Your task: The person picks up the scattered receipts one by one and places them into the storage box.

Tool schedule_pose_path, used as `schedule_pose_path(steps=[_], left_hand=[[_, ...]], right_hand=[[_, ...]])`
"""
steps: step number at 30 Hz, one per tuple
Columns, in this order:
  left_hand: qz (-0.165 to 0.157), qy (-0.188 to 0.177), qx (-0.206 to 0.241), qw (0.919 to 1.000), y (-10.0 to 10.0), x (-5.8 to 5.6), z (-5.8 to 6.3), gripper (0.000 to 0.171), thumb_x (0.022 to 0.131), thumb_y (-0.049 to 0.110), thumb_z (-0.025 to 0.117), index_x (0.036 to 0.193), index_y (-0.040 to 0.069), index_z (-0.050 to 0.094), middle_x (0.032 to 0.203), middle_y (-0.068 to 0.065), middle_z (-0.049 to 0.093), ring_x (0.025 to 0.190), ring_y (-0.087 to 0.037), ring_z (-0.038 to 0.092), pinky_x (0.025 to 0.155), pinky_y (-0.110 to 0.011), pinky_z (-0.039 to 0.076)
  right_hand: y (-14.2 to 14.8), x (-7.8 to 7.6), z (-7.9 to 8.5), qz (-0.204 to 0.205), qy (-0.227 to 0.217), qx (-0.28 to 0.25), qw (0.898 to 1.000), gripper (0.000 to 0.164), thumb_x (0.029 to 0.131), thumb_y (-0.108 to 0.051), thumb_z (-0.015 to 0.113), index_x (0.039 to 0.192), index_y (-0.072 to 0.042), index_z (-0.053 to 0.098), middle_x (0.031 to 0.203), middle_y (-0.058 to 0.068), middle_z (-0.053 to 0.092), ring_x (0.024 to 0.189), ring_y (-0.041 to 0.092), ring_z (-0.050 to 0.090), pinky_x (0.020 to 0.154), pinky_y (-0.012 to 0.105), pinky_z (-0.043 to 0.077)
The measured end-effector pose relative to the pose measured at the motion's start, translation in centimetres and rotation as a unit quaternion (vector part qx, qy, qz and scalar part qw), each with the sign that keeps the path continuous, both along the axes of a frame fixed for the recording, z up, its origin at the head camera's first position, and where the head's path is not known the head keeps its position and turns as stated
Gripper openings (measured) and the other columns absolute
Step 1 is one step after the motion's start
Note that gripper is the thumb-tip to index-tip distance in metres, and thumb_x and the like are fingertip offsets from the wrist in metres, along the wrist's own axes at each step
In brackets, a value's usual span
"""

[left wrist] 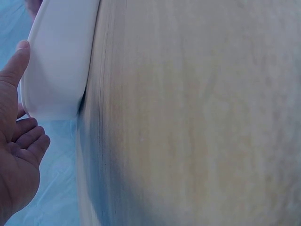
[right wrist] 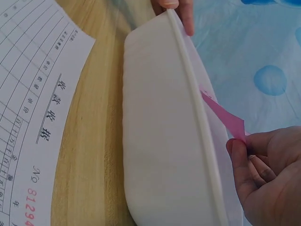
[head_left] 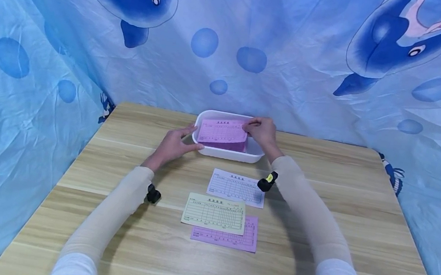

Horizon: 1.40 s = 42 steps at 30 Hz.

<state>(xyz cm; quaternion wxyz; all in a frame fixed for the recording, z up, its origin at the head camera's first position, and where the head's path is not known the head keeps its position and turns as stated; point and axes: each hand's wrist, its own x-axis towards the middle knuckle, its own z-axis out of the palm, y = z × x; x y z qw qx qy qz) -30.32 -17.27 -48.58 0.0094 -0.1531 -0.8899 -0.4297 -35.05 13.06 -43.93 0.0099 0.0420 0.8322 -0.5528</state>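
A white plastic basin (head_left: 226, 155) stands at the back of the table, with a pink receipt slip (head_left: 223, 132) in its mouth and more pink paper (head_left: 233, 146) beneath. My right hand (head_left: 262, 131) pinches that slip's right end between thumb and fingers, above the basin's rim. At the basin's left end, my left hand (head_left: 173, 146) holds the corner, thumb along the front and a finger on the end wall. In the left wrist view the other fingers (left wrist: 32, 134) are loosely bent beside it.
In front of the basin lies a white receipt slip (head_left: 235, 187). Nearer, a yellow slip (head_left: 213, 213) overlaps a pink slip (head_left: 228, 240) on the wooden table (head_left: 113, 253). A blue dolphin-print curtain (head_left: 292, 100) hangs close behind.
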Motion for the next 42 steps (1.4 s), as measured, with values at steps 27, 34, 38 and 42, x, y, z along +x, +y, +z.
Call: schedule_pose_path(steps=[27,34,38,42], left_hand=[[-0.001,0.013,0.005,0.9999,0.5,0.3,0.2,0.084,0.082,0.046,0.085,0.147,0.004,0.052,0.159,-0.013,0.042,0.147,-0.031,0.04,0.121,-0.046,0.033],[0.001,0.011,-0.005,0.9999,0.3,0.2,0.3,0.084,0.082,0.047,0.084,0.148,0.005,0.052,0.159,-0.013,0.042,0.148,-0.032,0.038,0.121,-0.048,0.033],[-0.001,0.008,-0.006,0.9999,0.2,0.2,0.4,0.086,0.082,0.048,0.084,0.148,0.006,0.051,0.16,-0.013,0.041,0.148,-0.033,0.037,0.119,-0.048,0.038],[-0.002,0.007,-0.007,0.9999,0.1,0.1,0.4,0.086,0.082,0.049,0.084,0.148,0.005,0.051,0.16,-0.013,0.041,0.148,-0.033,0.038,0.119,-0.048,0.038]], right_hand=[[1.2,0.4,0.2,0.04,0.028,0.052,0.997,0.026,0.093,-0.011,0.075,0.115,0.003,0.072,0.107,0.02,0.076,0.093,0.035,0.075,0.084,0.042,0.063],[2.3,1.8,2.5,0.063,0.045,0.027,0.997,0.032,0.096,-0.023,0.074,0.119,0.0,0.071,0.108,0.018,0.075,0.096,0.034,0.075,0.078,0.032,0.063],[2.9,3.5,3.7,0.085,0.057,0.004,0.995,0.035,0.097,-0.027,0.073,0.121,-0.002,0.071,0.111,0.017,0.074,0.1,0.034,0.073,0.078,0.03,0.063],[3.3,5.4,4.2,0.103,0.07,-0.012,0.992,0.035,0.097,-0.028,0.073,0.121,-0.002,0.071,0.113,0.015,0.074,0.1,0.03,0.073,0.081,0.033,0.063]])
